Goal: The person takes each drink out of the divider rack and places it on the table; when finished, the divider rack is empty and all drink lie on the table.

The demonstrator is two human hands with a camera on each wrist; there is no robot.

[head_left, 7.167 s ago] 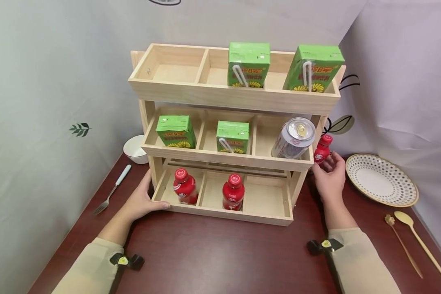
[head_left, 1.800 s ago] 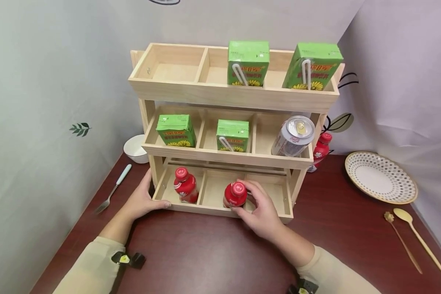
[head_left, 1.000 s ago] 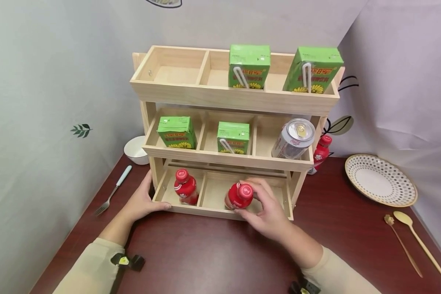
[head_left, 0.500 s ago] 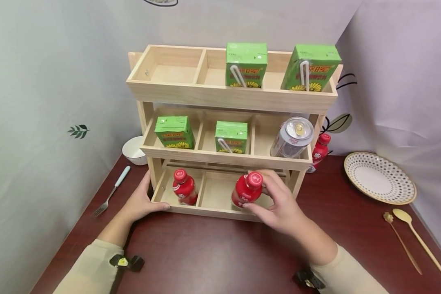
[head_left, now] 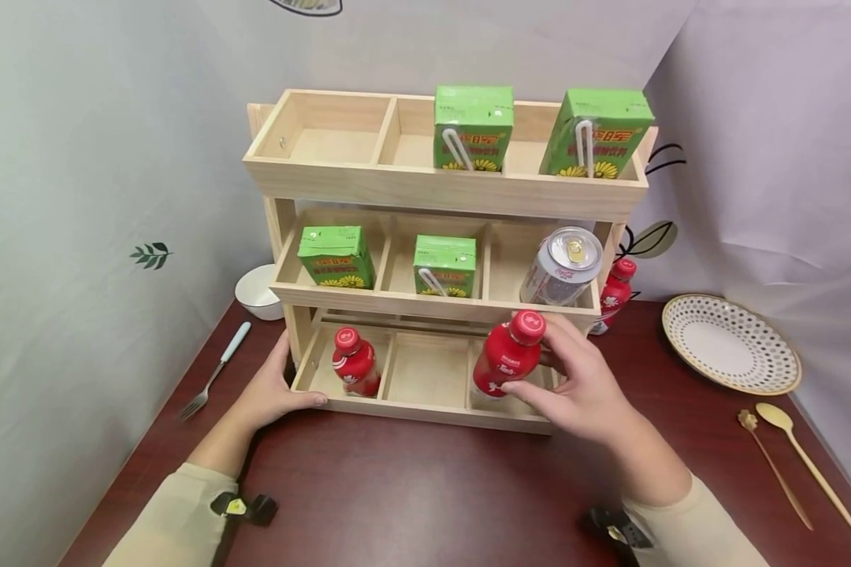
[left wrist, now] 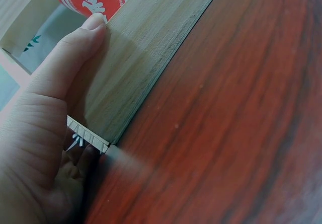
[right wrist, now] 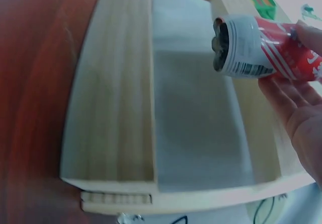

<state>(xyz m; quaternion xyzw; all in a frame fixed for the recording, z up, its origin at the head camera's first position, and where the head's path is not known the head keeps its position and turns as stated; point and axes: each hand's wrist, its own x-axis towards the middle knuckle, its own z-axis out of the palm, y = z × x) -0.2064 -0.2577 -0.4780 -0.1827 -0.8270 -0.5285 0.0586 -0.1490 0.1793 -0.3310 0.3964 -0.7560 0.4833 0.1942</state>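
My right hand (head_left: 577, 386) holds a red bottle (head_left: 503, 362) between thumb and fingers, over the right compartment of the bottom tier. The right wrist view shows the bottle's bottom (right wrist: 220, 44) raised above the compartment floor, the bottle tilted. My left hand (head_left: 275, 386) grips the lower left corner of the three-tier wooden rack (head_left: 440, 189), its thumb (left wrist: 75, 48) over the front board and its fingers partly hidden behind the side. Another red bottle (head_left: 355, 364) stands in the bottom left compartment, close to that thumb. The bottom middle compartment (head_left: 425, 370) holds nothing.
Green drink cartons stand on the top tier (head_left: 473, 130) and middle tier (head_left: 336, 256), with a silver can (head_left: 562, 266) at middle right. A third red bottle (head_left: 615, 295) is behind the rack's right side. Bowl (head_left: 258, 293), fork (head_left: 216, 370), plate (head_left: 730, 346) and golden spoon (head_left: 811, 468) flank it.
My right hand left the bottle beside the rack, took hold of the bottom middle compartment's bottle, lifted it and carried it rightward over the divider. My left hand stays on the rack's corner.
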